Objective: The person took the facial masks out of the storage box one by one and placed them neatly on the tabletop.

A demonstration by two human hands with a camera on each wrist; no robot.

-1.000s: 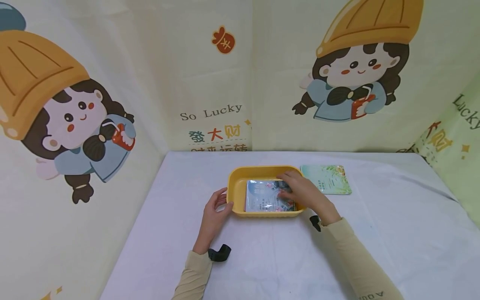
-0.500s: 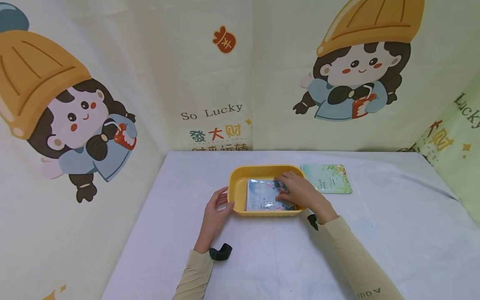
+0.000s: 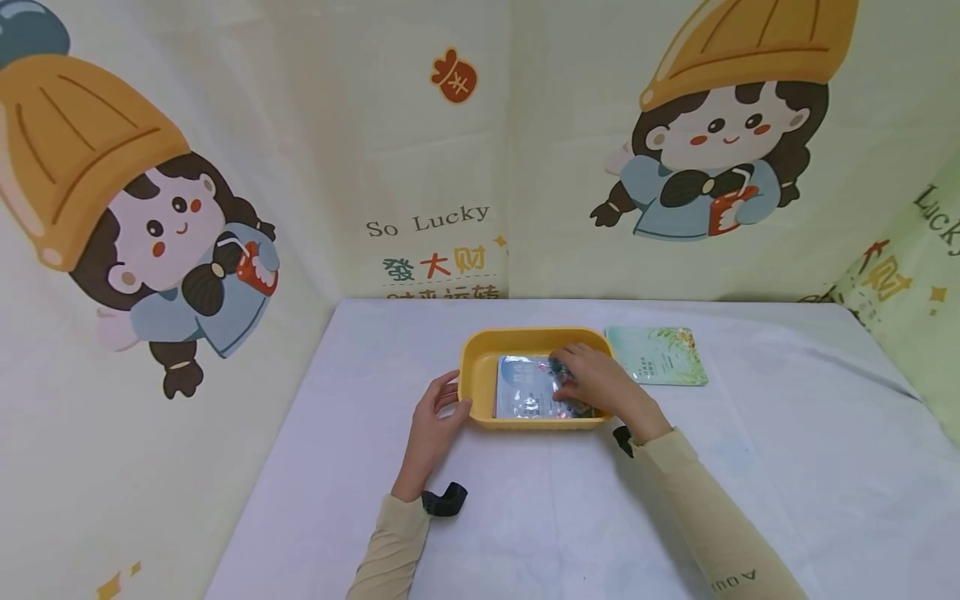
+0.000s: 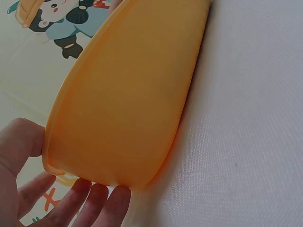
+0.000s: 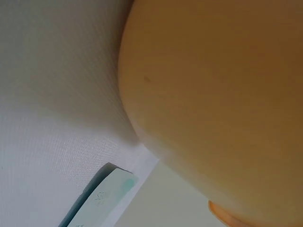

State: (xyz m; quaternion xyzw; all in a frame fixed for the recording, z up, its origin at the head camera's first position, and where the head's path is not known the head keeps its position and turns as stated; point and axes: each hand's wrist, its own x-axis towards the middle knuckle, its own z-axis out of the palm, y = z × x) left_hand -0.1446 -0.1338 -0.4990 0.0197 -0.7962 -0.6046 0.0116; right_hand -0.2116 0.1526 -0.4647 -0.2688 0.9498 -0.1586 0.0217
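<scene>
A yellow plastic basin (image 3: 480, 387) stands on the white table. My left hand (image 3: 433, 429) grips its left end, with the thumb at the rim and the fingers against the outer wall in the left wrist view. Inside the basin lies a shiny blue-and-white face mask packet (image 3: 521, 387). My right hand (image 3: 600, 383) reaches over the basin's right side and grips the packet's right part between thumb and fingers. That part is mostly hidden under the hand. In the right wrist view the basin's wall (image 5: 203, 94) hides most of this hand.
A green flower-printed packet (image 3: 667, 358) lies flat on the table just right of the basin. The white-covered table (image 3: 517, 525) ends at a printed cloth backdrop (image 3: 555, 167) behind and at both sides.
The right hand's fingers have shifted slightly left over the packet and drawn in on it. The left hand stays on the basin. The whole head view has drifted a little.
</scene>
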